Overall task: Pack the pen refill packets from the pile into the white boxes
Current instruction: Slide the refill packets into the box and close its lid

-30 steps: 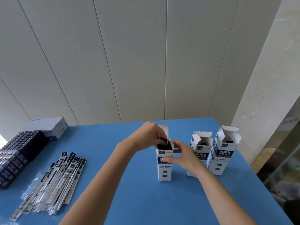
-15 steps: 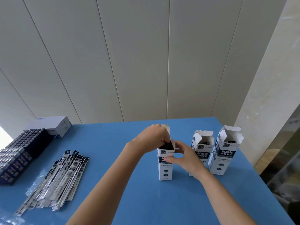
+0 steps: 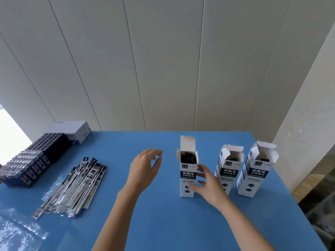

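Three tall white boxes stand upright on the blue table (image 3: 163,223), lids open. The left box (image 3: 187,178) shows dark packet ends inside its mouth. The middle box (image 3: 228,171) and right box (image 3: 255,171) stand farther right. A pile of pen refill packets (image 3: 76,185) lies flat at the left. My left hand (image 3: 145,167) hovers empty, fingers apart, between the pile and the left box. Beside the left box's right face is my right hand (image 3: 208,185), fingers spread, fingertips at or just off the box.
Dark blue stacked cartons (image 3: 30,163) sit at the far left edge with a white carton (image 3: 76,131) behind them. Clear plastic wrap (image 3: 16,230) lies at the near left corner. A grey panelled wall rises behind the table's far edge.
My left hand has lifted out of the left box's mouth and moved left, empty. My right hand has loosened its grip on that box and opened.
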